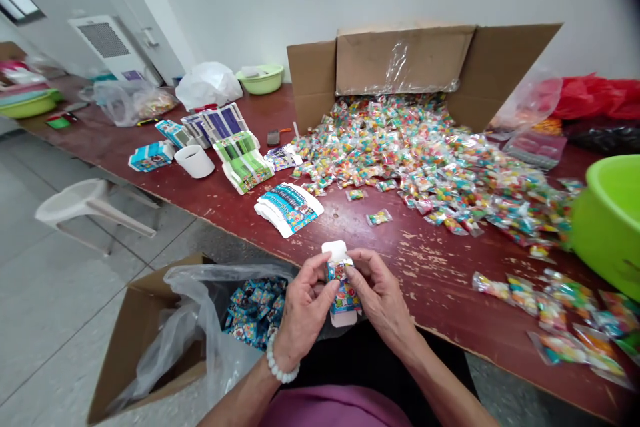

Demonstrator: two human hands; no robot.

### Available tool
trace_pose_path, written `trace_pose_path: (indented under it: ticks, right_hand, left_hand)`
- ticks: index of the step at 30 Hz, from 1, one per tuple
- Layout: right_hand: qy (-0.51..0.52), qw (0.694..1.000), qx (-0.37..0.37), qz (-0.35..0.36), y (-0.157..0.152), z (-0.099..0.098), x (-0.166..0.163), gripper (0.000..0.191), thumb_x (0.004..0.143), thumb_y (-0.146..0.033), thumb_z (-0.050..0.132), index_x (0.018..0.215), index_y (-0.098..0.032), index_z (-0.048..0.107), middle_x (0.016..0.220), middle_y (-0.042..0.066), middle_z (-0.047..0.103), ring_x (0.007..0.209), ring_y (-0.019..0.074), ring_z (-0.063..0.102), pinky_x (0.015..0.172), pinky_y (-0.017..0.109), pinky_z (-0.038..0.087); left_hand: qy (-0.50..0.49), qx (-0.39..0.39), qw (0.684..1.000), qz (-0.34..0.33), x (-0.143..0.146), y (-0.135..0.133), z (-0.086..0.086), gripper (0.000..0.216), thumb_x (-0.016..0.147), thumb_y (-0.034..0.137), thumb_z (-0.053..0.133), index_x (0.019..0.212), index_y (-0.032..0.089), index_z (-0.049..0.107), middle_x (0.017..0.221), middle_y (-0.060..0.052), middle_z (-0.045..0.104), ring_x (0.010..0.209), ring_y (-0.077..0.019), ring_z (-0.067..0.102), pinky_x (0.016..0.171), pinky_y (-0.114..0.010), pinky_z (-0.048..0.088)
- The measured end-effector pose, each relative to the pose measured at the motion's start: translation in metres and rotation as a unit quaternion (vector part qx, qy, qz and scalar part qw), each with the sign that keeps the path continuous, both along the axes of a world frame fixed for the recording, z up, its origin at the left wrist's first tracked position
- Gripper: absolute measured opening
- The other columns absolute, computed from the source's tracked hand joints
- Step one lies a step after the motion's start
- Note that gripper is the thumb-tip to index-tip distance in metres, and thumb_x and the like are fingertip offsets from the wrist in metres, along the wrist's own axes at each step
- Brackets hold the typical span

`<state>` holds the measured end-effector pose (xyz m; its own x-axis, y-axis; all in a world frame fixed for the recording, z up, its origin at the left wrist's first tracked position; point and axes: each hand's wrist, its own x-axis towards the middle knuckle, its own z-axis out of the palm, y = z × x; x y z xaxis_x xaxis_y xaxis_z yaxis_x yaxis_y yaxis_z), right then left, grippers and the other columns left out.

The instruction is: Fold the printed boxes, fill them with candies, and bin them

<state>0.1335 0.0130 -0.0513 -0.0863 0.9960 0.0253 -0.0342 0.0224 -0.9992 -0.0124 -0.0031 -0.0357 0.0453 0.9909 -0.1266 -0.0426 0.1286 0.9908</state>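
Observation:
A small blue printed candy box is between my two hands, over my lap at the table's front edge. White flaps stick out at its top and bottom ends. My left hand, with a pale bead bracelet on the wrist, grips its left side. From the right, the thumb and fingers of my right hand close on the box's upper part. Beyond it lies a fanned stack of flat blue boxes. Two single candy packets rest on the table near a large heap of packets.
An open carton lies behind the heap. At right stands a green basin, with loose packets before it. Below the table edge at left, a plastic-lined carton holds filled blue boxes. Green flat boxes and a tape roll are farther left.

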Motion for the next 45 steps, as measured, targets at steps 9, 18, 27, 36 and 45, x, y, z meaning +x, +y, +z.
trace_pose_path:
  ticks: [9, 18, 27, 36, 45]
  right_hand:
    - [0.125, 0.972, -0.183, 0.079, 0.016, 0.015, 0.013, 0.041, 0.062, -0.046, 0.087, 0.078, -0.017, 0.062, 0.07, -0.001, 0.066, 0.061, 0.0122, 0.06, 0.059, 0.025, 0.048]
    - [0.066, 0.991, -0.092, 0.071, 0.011, 0.019, 0.011, 0.031, 0.071, -0.043, 0.082, 0.076, -0.016, 0.069, 0.073, 0.002, 0.07, 0.063, 0.0134, 0.061, 0.06, 0.025, 0.049]
    - [-0.058, 0.993, 0.023, 0.099, 0.002, 0.022, 0.011, 0.025, 0.086, -0.044, 0.067, 0.081, -0.019, 0.069, 0.091, 0.006, 0.073, 0.06, 0.0142, 0.064, 0.058, 0.028, 0.053]
    - [-0.005, 0.981, -0.085, 0.174, 0.011, 0.029, 0.01, 0.03, 0.085, -0.044, 0.069, 0.091, -0.015, 0.068, 0.071, 0.003, 0.071, 0.049, 0.0138, 0.063, 0.049, 0.026, 0.051]
    - [-0.023, 0.988, -0.057, 0.14, 0.006, 0.027, 0.006, 0.029, 0.087, -0.045, 0.065, 0.085, -0.017, 0.069, 0.068, 0.003, 0.069, 0.049, 0.0133, 0.061, 0.049, 0.026, 0.05]
  left_hand:
    - [-0.022, -0.035, 0.998, -0.055, -0.013, 0.001, 0.0, 0.026, 0.086, 0.038, 0.066, 0.103, 0.018, 0.066, 0.094, -0.005, 0.071, 0.086, -0.0169, 0.063, 0.077, -0.026, 0.05]
    - [-0.167, -0.095, 0.981, -0.002, -0.01, -0.005, 0.0, 0.052, 0.078, 0.031, 0.078, 0.117, 0.024, 0.045, 0.085, 0.002, 0.066, 0.074, -0.0121, 0.064, 0.068, -0.023, 0.051]
    - [-0.249, -0.255, 0.928, -0.11, -0.002, -0.004, -0.008, 0.062, 0.088, 0.07, 0.043, 0.117, 0.017, 0.057, 0.07, -0.004, 0.067, 0.041, -0.0162, 0.062, 0.039, -0.025, 0.047]
    - [-0.139, -0.201, 0.964, -0.107, -0.002, 0.001, -0.006, 0.074, 0.087, 0.075, 0.035, 0.103, 0.01, 0.067, 0.061, -0.005, 0.066, 0.039, -0.013, 0.057, 0.037, -0.021, 0.042]
    - [-0.1, -0.161, 0.976, -0.108, -0.005, -0.002, -0.011, 0.075, 0.089, 0.073, 0.035, 0.116, 0.01, 0.068, 0.06, -0.005, 0.065, 0.039, -0.0117, 0.056, 0.039, -0.02, 0.042]
